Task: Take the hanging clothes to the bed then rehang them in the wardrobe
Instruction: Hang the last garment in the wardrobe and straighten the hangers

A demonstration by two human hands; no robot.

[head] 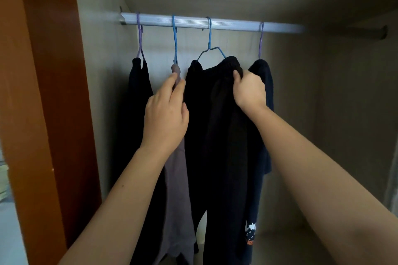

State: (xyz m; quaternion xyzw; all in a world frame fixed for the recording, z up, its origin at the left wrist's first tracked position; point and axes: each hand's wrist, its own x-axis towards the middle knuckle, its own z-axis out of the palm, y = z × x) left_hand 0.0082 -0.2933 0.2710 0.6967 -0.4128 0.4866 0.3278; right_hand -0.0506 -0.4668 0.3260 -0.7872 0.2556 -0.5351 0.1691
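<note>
Several garments hang from a silver rail [232, 25] inside the wardrobe. From the left: a dark garment [137, 97] on a purple hanger [140, 34], a mauve-grey garment [176, 189] on a blue hanger [174, 38], black trousers [213, 135] on a blue wire hanger [209, 45], and a navy garment [263, 84] with a white print low down, on a purple hanger [261, 43]. My left hand [165, 114] pinches the mauve-grey garment near its top. My right hand [249, 90] grips the waistband of the black trousers.
An orange-brown wardrobe door panel [43, 103] stands close on the left. The beige back wall [301, 103] and right side of the wardrobe hold no clothes. The rail's right end [383, 32] lies in shadow.
</note>
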